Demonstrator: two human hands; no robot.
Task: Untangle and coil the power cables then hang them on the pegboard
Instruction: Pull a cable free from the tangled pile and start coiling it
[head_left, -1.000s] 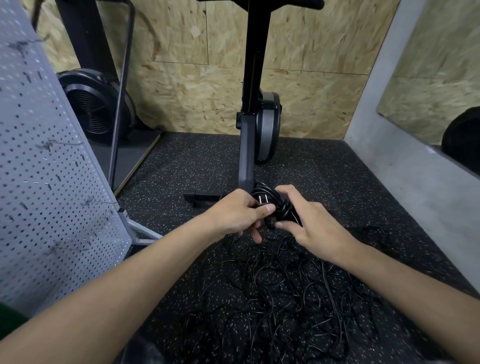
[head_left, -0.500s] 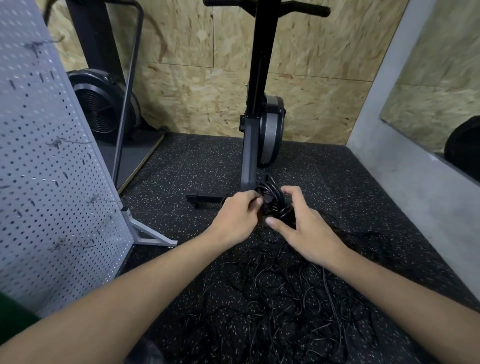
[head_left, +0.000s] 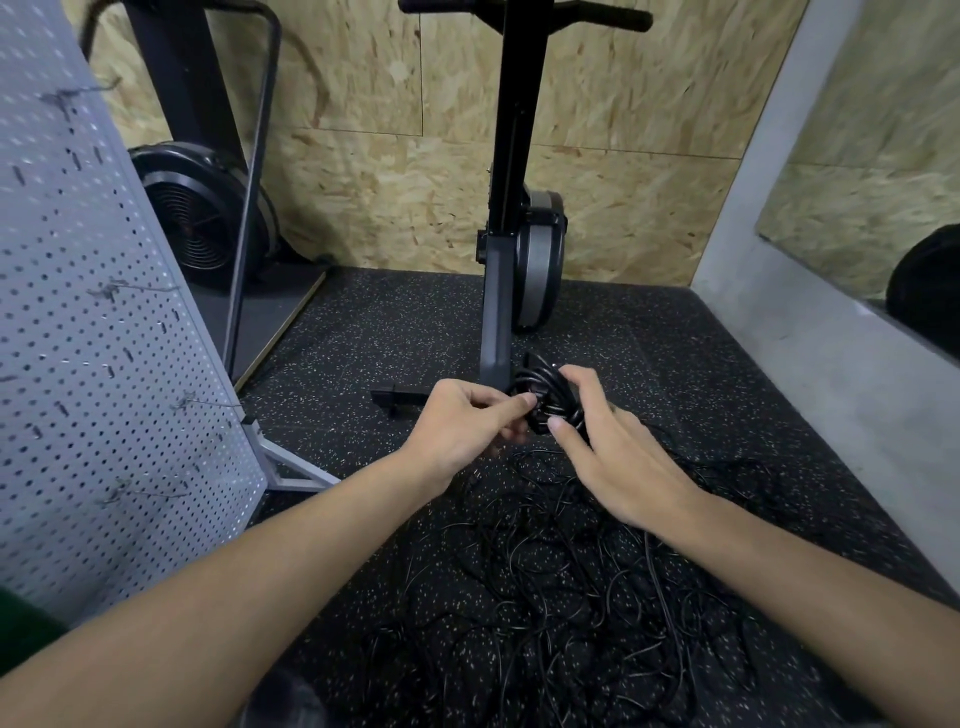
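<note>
Hands number two, both bare, and they meet just in front of the foot of the black upright exercise machine (head_left: 511, 208) with a grey flywheel, which stands in the middle. The left hand (head_left: 457, 426) is clenched, its thumb and forefinger pinching the near edge of one coiled bundle of black power cable (head_left: 545, 389). The right hand (head_left: 613, 457) grasps the same bundle from the other side, thumb pressed on the front and fingers curled over the far loops. The bundle is raised off the ground, directly before the machine's base bar.

One tangled heap of thin black cables (head_left: 571, 597) lies on the black speckled rubber floor (head_left: 389, 332), farther out in front of the machine, under both forearms. How many separate cables it contains cannot be told.

One grey perforated metal pegboard (head_left: 78, 338) stands on a grey angled foot to the left of the machine. Four wire hooks (head_left: 111, 290) can be counted on it, all bare. A second device, one black fan-wheel machine (head_left: 197, 223), sits to the left of the upright machine, partly behind the pegboard. Pale chipboard wall panels (head_left: 363, 197) rise directly behind both.
</note>
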